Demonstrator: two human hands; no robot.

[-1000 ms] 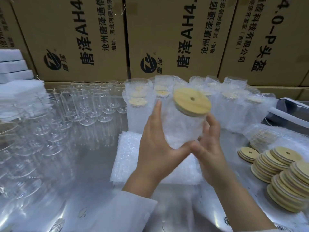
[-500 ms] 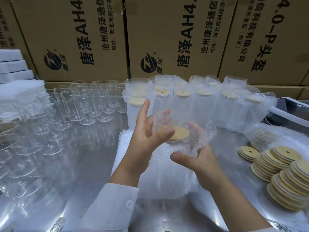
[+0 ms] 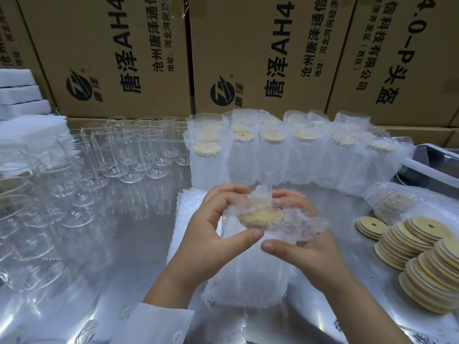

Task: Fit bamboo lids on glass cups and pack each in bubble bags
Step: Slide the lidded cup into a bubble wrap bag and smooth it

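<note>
Cartons (image 3: 260, 45) wall the desk (image 3: 139, 244), where left hand (image 3: 211, 234) and right hand (image 3: 308, 247) each have their grip pinching the bubble bag (image 3: 248, 276) at its mouth, the bamboo lid (image 3: 260, 216) between them, loose lids (image 3: 422, 249) farther right.

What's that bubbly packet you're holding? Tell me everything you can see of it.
The bubble bag is clear, bumpy plastic, upright, its body filled out by something the wrap blurs. A round bamboo lid shows pale tan through its top. Its mouth is crumpled over the lid. The left hand and right hand pinch that mouth from either side.
</note>
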